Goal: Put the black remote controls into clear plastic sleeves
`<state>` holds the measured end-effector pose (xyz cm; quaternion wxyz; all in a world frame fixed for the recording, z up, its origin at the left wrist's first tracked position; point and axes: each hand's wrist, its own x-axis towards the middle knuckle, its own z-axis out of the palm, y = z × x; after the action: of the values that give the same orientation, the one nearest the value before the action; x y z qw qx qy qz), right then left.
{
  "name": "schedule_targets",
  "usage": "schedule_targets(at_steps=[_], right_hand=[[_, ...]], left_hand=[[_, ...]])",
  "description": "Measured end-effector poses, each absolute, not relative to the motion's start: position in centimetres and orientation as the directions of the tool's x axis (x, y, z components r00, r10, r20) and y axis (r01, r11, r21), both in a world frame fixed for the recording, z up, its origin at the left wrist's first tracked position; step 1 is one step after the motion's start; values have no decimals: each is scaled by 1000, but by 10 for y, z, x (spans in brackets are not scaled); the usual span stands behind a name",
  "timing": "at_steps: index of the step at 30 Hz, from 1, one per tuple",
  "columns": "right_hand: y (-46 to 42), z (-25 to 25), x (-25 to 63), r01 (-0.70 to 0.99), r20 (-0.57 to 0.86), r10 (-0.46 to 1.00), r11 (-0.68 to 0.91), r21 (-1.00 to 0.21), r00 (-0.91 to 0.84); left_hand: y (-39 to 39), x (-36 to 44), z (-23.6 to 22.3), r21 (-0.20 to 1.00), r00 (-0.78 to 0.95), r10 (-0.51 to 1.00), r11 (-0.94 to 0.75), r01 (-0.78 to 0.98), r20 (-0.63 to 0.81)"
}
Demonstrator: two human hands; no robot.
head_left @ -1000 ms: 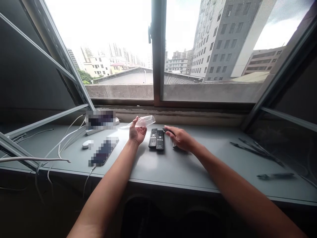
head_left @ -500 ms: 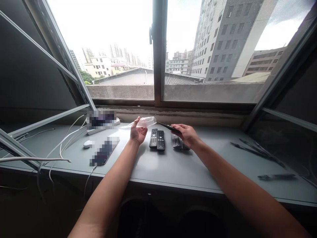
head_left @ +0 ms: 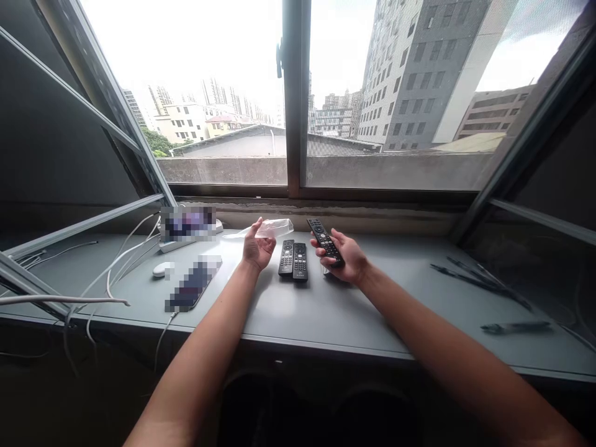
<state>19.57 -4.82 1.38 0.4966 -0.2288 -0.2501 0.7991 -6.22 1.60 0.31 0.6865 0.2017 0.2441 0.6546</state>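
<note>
In my right hand (head_left: 347, 256) is a black remote control (head_left: 325, 241), held tilted with its buttons facing up. My left hand (head_left: 258, 249) grips a clear plastic bag (head_left: 277, 228), its end pointing right toward the remote. Between the hands, two more black remotes lie side by side on the desk, a left one (head_left: 286, 257) and a right one (head_left: 300, 262). Partly hidden under my right hand sits a plastic-wrapped item (head_left: 327, 272).
On the grey desk (head_left: 288, 316) to the left lie a phone (head_left: 195, 284), a round white object (head_left: 161, 269) and white cables (head_left: 109, 276). A white power strip (head_left: 189, 238) stands behind them. Dark cables (head_left: 479, 282) lie at the right; a window frame (head_left: 295, 124) rises behind.
My right hand has turned the remote so its button face now shows, and the remote has come away from the bag's end. My left hand stays nearly still with the bag.
</note>
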Motion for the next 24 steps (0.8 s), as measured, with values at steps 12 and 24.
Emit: schedule_targets(at_steps=[12, 24], right_hand=[[-53, 16, 189, -670, -182, 935, -346, -657, -304], [-51, 13, 194, -678, -141, 896, -415, -607, -421]], left_hand=[[20, -62, -1, 613, 45, 996, 79, -786, -71], [18, -61, 2, 608, 35, 996, 80, -790, -85]])
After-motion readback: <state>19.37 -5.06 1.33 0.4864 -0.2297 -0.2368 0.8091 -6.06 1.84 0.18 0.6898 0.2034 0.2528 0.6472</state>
